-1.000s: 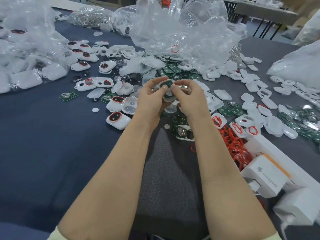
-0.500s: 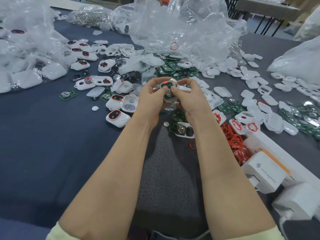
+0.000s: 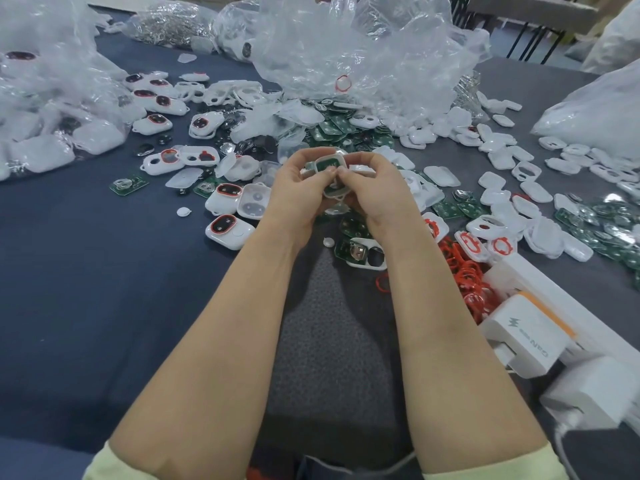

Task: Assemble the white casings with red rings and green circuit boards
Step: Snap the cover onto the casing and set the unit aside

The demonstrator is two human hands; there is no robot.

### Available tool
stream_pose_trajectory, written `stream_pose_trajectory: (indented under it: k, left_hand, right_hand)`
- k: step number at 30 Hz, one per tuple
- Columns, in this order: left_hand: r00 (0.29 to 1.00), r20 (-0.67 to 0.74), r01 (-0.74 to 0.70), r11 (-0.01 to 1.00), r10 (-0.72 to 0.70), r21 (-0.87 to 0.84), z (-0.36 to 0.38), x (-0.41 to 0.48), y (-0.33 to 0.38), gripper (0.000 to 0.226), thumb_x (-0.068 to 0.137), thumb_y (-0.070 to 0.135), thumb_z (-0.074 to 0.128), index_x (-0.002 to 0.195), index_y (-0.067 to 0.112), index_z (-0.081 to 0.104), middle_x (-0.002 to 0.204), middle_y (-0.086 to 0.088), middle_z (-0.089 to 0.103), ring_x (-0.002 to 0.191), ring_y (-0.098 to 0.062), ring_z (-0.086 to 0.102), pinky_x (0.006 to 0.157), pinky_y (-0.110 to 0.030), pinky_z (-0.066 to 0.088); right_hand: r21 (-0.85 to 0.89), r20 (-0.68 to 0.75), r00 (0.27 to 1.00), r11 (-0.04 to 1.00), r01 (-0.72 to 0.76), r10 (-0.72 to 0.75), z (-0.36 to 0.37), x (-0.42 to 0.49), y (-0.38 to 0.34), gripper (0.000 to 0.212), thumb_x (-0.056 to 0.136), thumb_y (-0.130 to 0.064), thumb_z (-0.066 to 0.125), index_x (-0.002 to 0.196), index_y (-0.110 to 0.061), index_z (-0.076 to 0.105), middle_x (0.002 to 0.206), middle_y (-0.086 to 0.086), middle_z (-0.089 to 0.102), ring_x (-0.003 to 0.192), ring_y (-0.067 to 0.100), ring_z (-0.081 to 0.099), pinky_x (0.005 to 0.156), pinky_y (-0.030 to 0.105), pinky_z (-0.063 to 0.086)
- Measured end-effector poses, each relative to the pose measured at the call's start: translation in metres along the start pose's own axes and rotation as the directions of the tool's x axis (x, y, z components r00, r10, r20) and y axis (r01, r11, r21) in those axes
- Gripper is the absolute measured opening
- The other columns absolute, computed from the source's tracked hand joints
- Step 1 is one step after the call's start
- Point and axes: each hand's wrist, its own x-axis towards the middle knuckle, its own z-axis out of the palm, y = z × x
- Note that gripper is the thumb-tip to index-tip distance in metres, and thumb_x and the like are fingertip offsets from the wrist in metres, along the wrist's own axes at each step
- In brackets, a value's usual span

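Note:
My left hand (image 3: 294,188) and my right hand (image 3: 377,192) meet above the table's middle, and both grip one white casing (image 3: 329,166) with a green circuit board seated in it. Thumbs and fingertips pinch its rim. Loose red rings (image 3: 467,271) lie in a heap to the right of my right forearm. Green circuit boards (image 3: 339,128) are piled just beyond my hands, and more circuit boards (image 3: 602,226) lie at the right. Empty white casings (image 3: 498,161) are scattered to the right. Casings with red rings (image 3: 225,228) sit to the left of my left hand.
Crumpled clear plastic bags (image 3: 363,53) rise behind the parts, with another bag (image 3: 45,109) at the left. White chargers and a power strip (image 3: 526,327) lie at the near right. The dark blue table cover (image 3: 104,289) stretches to the left.
Both hands stayed together on the casing and shifted their fingers on it; the circuit board now sits more squarely inside the casing.

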Motion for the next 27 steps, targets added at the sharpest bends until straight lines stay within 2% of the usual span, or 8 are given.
stream_pose_trajectory:
  k: [4,11,14,19,24,27]
  left_hand:
    - [1.0,-0.017,-0.019,1.0,0.02,0.022,-0.0013,0.0009,-0.0001,0.024,0.094,-0.006,0.05,0.09,0.016,0.058,0.082,-0.003,0.065,0.065,-0.009,0.065,0.061,-0.025,0.058]
    - [0.999,0.03,0.044,0.988,-0.04,-0.148,-0.0049,0.0031,0.003,0.017,0.094,-0.003,0.051,0.097,0.012,0.059,0.087,-0.006,0.066,0.073,-0.016,0.066,0.068,-0.026,0.058]
    - [0.997,0.044,0.071,0.982,-0.065,-0.175,-0.0041,0.0024,0.0038,0.015,0.099,0.003,0.046,0.101,0.012,0.058,0.088,-0.006,0.067,0.071,-0.013,0.067,0.065,-0.025,0.058]
    - [0.999,-0.026,0.038,0.996,-0.04,-0.081,-0.0018,0.0031,0.0024,0.019,0.099,0.0,0.042,0.105,0.011,0.056,0.092,-0.007,0.064,0.076,-0.014,0.064,0.066,-0.025,0.057]
    - [0.997,-0.067,0.028,0.997,-0.033,-0.065,-0.0019,0.0038,0.0021,0.019,0.098,-0.001,0.043,0.11,0.008,0.055,0.091,-0.008,0.064,0.072,-0.014,0.065,0.065,-0.024,0.057]
    - [0.998,-0.061,0.022,0.999,-0.025,-0.045,-0.0028,0.0035,0.0016,0.019,0.098,-0.002,0.043,0.107,0.009,0.055,0.091,-0.007,0.064,0.074,-0.014,0.065,0.066,-0.025,0.058]
  right_hand:
    - [-0.061,0.004,0.999,0.997,0.05,-0.05,0.0019,-0.0023,-0.0012,0.012,0.091,-0.004,0.059,0.099,-0.012,0.055,0.105,0.025,0.066,0.091,0.035,0.066,0.081,0.045,0.054]
    - [-0.008,0.031,0.997,0.997,0.074,-0.073,0.0007,-0.0031,-0.0014,0.012,0.092,-0.005,0.057,0.094,-0.016,0.058,0.086,0.007,0.067,0.077,0.019,0.065,0.072,0.032,0.053]
    - [-0.033,0.003,0.997,0.996,0.081,-0.081,0.0005,-0.0017,-0.0001,0.011,0.092,-0.005,0.057,0.095,-0.016,0.059,0.087,0.006,0.067,0.08,0.017,0.065,0.071,0.028,0.052]
    - [-0.021,0.0,0.998,0.998,0.064,-0.064,-0.0008,-0.0024,-0.0019,0.01,0.092,-0.005,0.057,0.097,-0.011,0.061,0.096,0.015,0.068,0.082,0.02,0.065,0.073,0.029,0.054]
    - [-0.026,0.012,0.999,0.999,0.04,-0.04,-0.0031,-0.0043,-0.0038,0.011,0.093,-0.006,0.055,0.093,-0.014,0.063,0.092,0.012,0.067,0.07,0.013,0.062,0.057,0.017,0.049]
    - [-0.042,0.026,0.999,0.998,0.043,-0.042,-0.004,-0.005,-0.0032,0.007,0.09,-0.009,0.062,0.092,-0.016,0.063,0.088,0.01,0.069,0.073,0.015,0.064,0.064,0.023,0.053]
